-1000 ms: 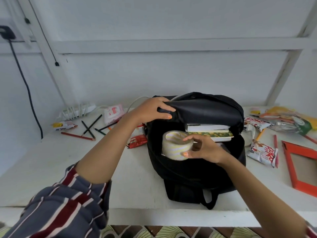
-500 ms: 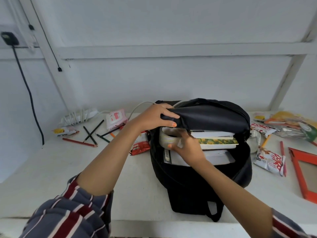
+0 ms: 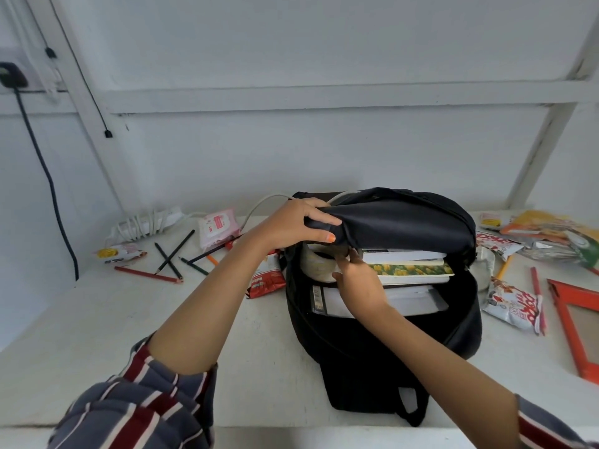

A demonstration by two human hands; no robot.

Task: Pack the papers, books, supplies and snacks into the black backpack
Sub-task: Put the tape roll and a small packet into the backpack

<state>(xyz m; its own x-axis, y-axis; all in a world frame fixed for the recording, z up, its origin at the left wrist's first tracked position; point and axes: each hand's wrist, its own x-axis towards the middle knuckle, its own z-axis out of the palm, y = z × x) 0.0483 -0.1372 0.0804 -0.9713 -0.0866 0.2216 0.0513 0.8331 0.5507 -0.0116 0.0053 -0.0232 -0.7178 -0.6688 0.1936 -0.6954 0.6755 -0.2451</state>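
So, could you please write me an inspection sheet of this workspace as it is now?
Surface: white table, items spread along its back.
Job's things: black backpack open; books stacked inside; tape roll beside them, inside.
Clutter: pencils, snack packets, pink tissue pack and orange frame lie outside the backpack.
Grippers: left hand holds the backpack flap up; right hand touches the tape roll, grip hidden.
Cables: white power strip on the table; black cable hangs on the wall.
Surroundings: white wall with beams.

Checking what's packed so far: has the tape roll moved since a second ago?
Yes. The tape roll went from in front of the books to their left, deeper in the black backpack, under its flap.
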